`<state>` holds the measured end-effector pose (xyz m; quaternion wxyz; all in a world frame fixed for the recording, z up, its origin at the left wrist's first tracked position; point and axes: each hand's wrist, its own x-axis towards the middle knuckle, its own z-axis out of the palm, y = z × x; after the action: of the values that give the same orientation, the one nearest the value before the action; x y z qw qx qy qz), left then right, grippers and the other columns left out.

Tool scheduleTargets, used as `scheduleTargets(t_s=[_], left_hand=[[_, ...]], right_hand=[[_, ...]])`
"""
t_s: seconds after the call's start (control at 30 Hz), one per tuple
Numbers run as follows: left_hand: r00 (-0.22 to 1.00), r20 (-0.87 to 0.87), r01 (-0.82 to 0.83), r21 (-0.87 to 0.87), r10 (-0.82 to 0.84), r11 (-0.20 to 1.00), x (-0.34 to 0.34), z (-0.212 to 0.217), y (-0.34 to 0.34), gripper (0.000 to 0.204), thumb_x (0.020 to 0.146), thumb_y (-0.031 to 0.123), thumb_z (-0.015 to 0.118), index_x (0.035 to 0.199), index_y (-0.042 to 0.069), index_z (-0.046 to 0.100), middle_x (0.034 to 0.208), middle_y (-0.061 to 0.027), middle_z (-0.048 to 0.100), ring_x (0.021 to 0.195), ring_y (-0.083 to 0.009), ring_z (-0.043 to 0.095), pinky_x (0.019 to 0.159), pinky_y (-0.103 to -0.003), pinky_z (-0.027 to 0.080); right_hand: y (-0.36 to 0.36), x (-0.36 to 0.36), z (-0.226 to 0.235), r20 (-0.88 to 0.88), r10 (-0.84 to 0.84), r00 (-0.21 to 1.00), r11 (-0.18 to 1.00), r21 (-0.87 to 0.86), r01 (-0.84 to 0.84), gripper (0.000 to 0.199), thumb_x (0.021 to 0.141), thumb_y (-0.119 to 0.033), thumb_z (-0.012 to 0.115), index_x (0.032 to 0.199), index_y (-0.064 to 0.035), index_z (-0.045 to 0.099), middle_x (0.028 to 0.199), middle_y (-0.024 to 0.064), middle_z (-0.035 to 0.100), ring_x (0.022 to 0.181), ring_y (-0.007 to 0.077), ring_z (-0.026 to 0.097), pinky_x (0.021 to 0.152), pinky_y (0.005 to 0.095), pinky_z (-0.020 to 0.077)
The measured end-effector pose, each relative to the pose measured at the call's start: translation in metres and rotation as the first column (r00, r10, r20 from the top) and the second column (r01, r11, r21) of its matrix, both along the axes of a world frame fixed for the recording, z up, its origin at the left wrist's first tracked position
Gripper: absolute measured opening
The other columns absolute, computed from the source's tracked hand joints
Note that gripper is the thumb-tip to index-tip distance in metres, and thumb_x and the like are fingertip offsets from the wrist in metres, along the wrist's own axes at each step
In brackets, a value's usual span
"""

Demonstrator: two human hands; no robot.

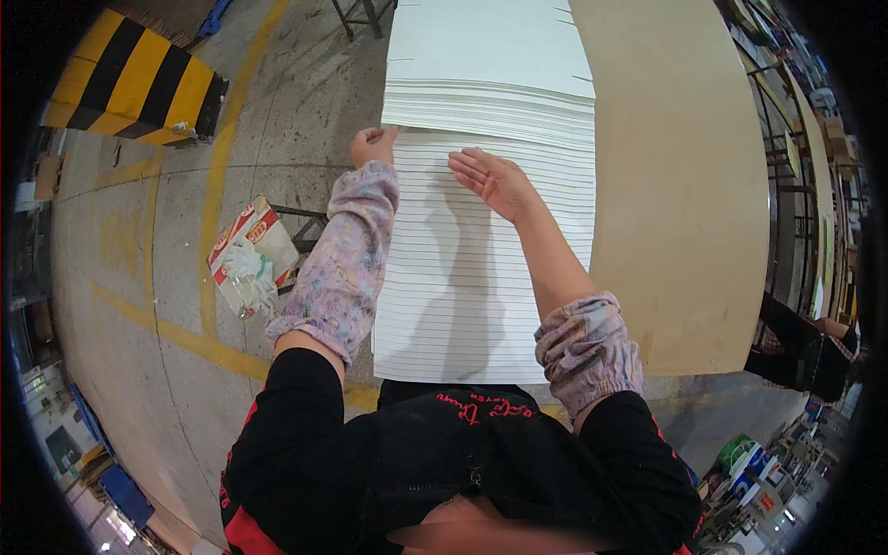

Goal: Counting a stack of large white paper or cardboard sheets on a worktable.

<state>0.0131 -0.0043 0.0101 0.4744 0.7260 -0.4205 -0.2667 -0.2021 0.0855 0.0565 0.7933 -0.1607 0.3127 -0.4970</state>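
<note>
White sheets (481,268) extend from the centre to 12 o'clock, their far part raised in layers. At 11 o'clock, the left hand (374,148) is at their left edge, fingers curled; whether these grip a sheet cannot be told. At 1 o'clock, the right hand (490,180) is over the sheets, fingers straight and together, thumb side up. A tan board (680,231) lies at 3 o'clock.

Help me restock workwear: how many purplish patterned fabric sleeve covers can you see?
2. One purplish patterned fabric sleeve cover reaches the wrist of the left hand; the other sleeve cover sits bunched well back from the right hand. Neither is hidden.
</note>
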Motion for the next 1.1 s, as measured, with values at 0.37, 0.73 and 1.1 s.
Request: scheduleTargets(t_s=[0.37, 0.73, 1.1], left_hand=[[0.888, -0.364, 0.326, 0.07, -0.28, 0.943, 0.013, 0.007, -0.01, 0.025, 0.074, 0.021, 0.067, 0.09, 0.003, 0.063, 0.082, -0.0012, 0.062, 0.071, -0.0083, 0.054, 0.068, -0.023, 0.043], [0.994, -0.084, 0.085, 0.22, -0.068, 0.972, -0.001, 0.03, 0.003, 0.02, 0.071, 0.018, 0.069, 0.082, 0.002, 0.065, 0.074, -0.0011, 0.063, 0.067, -0.0089, 0.054, 0.066, -0.023, 0.044], [0.918, -0.171, 0.348, -0.086, -0.358, 0.933, 0.018, -0.004, 0.007, 0.042, 0.063, 0.001, 0.07, 0.101, 0.002, 0.052, 0.099, -0.0076, 0.057, 0.09, -0.0161, 0.055, 0.079, -0.028, 0.046]], right_hand=[[-0.02, -0.091, -0.039, -0.192, -0.406, 0.893, 0.901, 0.082, 0.427, 0.031, 0.083, -0.018, 0.058, 0.098, 0.0068, 0.046, 0.093, 0.018, 0.058, 0.083, 0.0209, 0.059, 0.065, 0.0263, 0.0492], [-0.025, -0.117, -0.033, -0.662, -0.49, 0.568, 0.733, 0.04, 0.679, 0.013, 0.076, -0.005, 0.064, 0.076, -0.003, 0.051, 0.07, 0.0116, 0.064, 0.052, 0.0105, 0.059, 0.037, 0.0209, 0.0283], [-0.01, -0.134, -0.036, -0.631, -0.416, 0.655, 0.846, -0.005, 0.532, 0.014, 0.077, -0.005, 0.061, 0.086, 0.0032, 0.054, 0.082, 0.0107, 0.061, 0.073, 0.0164, 0.061, 0.057, 0.0236, 0.0501]])
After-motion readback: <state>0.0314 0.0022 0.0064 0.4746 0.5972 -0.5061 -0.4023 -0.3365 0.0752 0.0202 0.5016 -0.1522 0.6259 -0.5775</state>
